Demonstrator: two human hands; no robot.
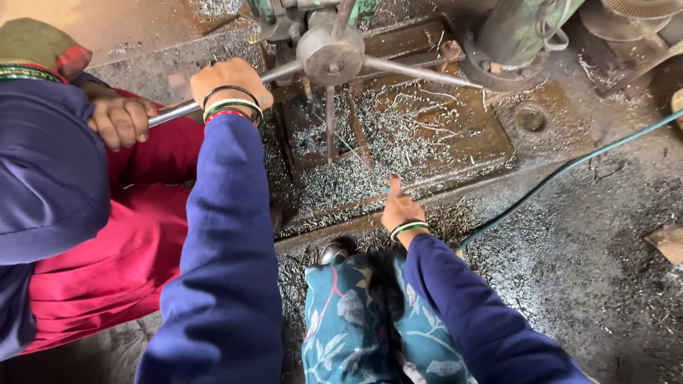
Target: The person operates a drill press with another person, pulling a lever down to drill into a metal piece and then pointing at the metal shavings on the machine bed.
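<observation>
2 hands: left hand (231,84) grips 1 handle (178,110)

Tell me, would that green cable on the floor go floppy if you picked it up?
Probably floppy: the green cable curves loosely across the gritty floor. It looks thin, so likely light. Metal shavings nearby may cling to it and make it gritty.

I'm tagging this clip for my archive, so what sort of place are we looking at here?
Most likely a metalworking shop. A grey steel drill press hub with long spoke handles stands over a rusty iron base plate strewn with silvery metal shavings. The left hand is on one handle.
</observation>
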